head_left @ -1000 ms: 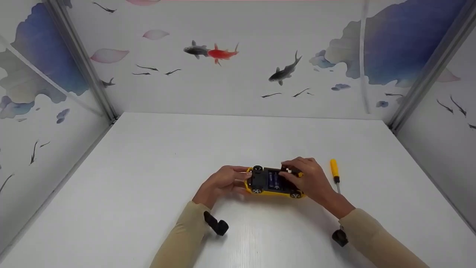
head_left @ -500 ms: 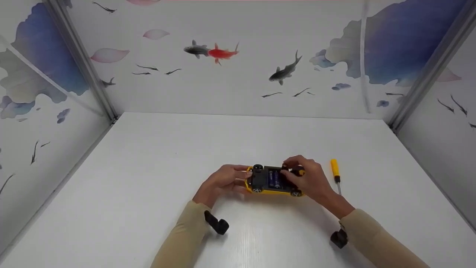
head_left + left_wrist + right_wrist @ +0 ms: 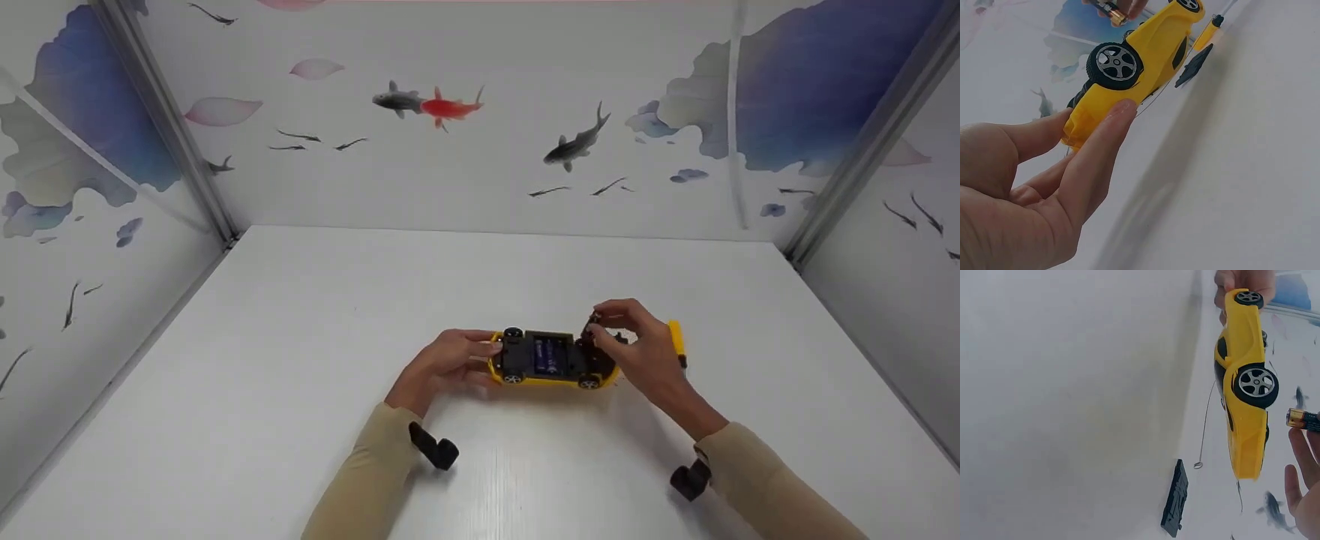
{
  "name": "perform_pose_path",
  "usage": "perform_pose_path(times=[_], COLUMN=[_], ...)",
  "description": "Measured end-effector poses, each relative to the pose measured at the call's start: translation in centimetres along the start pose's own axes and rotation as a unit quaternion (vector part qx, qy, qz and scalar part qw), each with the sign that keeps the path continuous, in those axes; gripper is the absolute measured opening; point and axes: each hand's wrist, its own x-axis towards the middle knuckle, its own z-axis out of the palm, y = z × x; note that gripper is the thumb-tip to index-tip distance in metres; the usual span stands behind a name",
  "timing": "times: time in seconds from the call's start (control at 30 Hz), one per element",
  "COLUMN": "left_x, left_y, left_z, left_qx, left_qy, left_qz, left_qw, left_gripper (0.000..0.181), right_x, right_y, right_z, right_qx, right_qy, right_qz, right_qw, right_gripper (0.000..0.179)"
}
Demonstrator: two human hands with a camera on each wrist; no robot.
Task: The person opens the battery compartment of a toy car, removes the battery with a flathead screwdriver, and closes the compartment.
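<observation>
My left hand (image 3: pixel 448 358) grips one end of a yellow toy car (image 3: pixel 514 357), which lies wheels up with its black underside showing. Blue batteries (image 3: pixel 550 357) sit in an open compartment in the underside. Between thumb and fingers, my right hand (image 3: pixel 646 345) pinches a battery (image 3: pixel 1301 419) with a gold end, just above the car's other end. The left wrist view shows thumb and fingers on either side of the yellow body (image 3: pixel 1154 45). In the right wrist view the battery is apart from the car.
A screwdriver (image 3: pixel 677 341) with a yellow handle lies on the white table (image 3: pixel 495 277), partly behind my right hand. A flat black cover (image 3: pixel 1175 498) is beside the car, near a thin wire with a looped end (image 3: pixel 1198 465). Printed walls stand around the table.
My right hand has drawn up and right from the car's underside, and the battery now shows in its fingers. The car has shifted slightly left in my left hand.
</observation>
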Motion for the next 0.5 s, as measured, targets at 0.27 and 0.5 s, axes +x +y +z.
perform_pose_path(times=[0.27, 0.5], left_x=[0.1, 0.1], left_y=[-0.2, -0.4], left_z=[-0.4, -0.8], left_qx=[-0.006, -0.011], left_qy=[0.013, 0.020], left_qz=[-0.011, -0.020], left_qw=[0.9998, 0.9995], left_gripper=[0.048, 0.047], right_x=[-0.4, -0.7], right_y=[0.8, 1.9], right_z=[-2.4, -4.1], right_qx=[-0.002, 0.031], right_qy=[-0.025, -0.066], right_qz=[0.062, 0.154], right_qw=[0.9978, 0.9854], right_gripper=[0.028, 0.037])
